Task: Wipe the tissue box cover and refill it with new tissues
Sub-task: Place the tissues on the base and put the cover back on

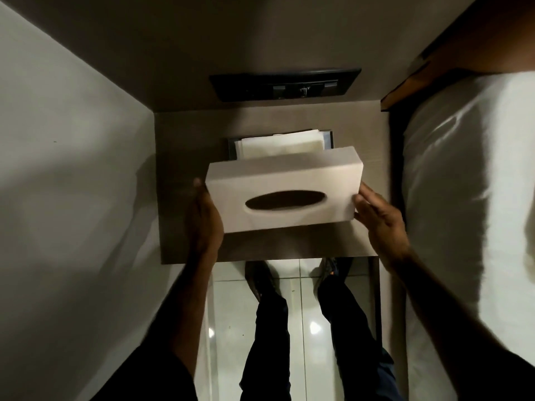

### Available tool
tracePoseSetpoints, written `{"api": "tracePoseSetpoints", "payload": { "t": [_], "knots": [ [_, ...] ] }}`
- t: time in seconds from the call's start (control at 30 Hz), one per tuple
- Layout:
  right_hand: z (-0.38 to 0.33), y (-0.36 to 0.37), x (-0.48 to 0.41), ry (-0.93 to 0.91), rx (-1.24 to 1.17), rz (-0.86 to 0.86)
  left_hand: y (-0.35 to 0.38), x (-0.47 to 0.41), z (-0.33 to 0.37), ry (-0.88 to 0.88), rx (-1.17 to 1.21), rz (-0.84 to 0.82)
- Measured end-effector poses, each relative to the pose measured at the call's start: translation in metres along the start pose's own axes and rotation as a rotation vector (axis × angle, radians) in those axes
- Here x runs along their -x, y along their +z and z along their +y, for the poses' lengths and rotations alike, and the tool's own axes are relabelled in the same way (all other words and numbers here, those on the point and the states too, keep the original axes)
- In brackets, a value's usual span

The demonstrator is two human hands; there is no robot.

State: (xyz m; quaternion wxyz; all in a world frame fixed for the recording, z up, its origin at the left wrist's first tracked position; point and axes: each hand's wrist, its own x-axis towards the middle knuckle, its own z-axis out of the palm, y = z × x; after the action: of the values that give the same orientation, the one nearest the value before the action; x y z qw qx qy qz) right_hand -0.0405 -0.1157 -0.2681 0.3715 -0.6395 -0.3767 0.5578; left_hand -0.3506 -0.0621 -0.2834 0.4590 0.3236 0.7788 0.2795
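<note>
A white tissue box cover (285, 180) with a dark oval slot in its top hangs above a small bedside table (185, 157). My left hand (204, 218) grips its left end and my right hand (379, 224) grips its right end. Behind the cover, a stack of white tissues (280, 144) lies on a dark base tray (328, 138) on the table. The cover hides the front part of the stack and of the tray.
A black switch panel (285, 83) is on the wall behind the table. A bed with white bedding (469, 198) stands close on the right, a white wall (72, 169) on the left. My legs and shoes are on the glossy tiled floor (304, 328) below.
</note>
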Motion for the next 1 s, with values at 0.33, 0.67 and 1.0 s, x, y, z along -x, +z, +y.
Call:
{"api": "tracePoseSetpoints", "payload": {
  "t": [0.33,0.67,1.0],
  "knots": [
    [0.004,0.011,-0.086,-0.015,0.121,0.047,0.032,-0.046,0.037,0.064,-0.134,-0.073],
    [0.022,0.013,-0.102,0.122,0.126,0.096,0.054,-0.068,0.019,0.021,-0.114,-0.059],
    [0.022,0.015,-0.100,0.196,0.144,0.116,0.059,-0.072,0.023,-0.017,-0.141,-0.011]
  ]
}}
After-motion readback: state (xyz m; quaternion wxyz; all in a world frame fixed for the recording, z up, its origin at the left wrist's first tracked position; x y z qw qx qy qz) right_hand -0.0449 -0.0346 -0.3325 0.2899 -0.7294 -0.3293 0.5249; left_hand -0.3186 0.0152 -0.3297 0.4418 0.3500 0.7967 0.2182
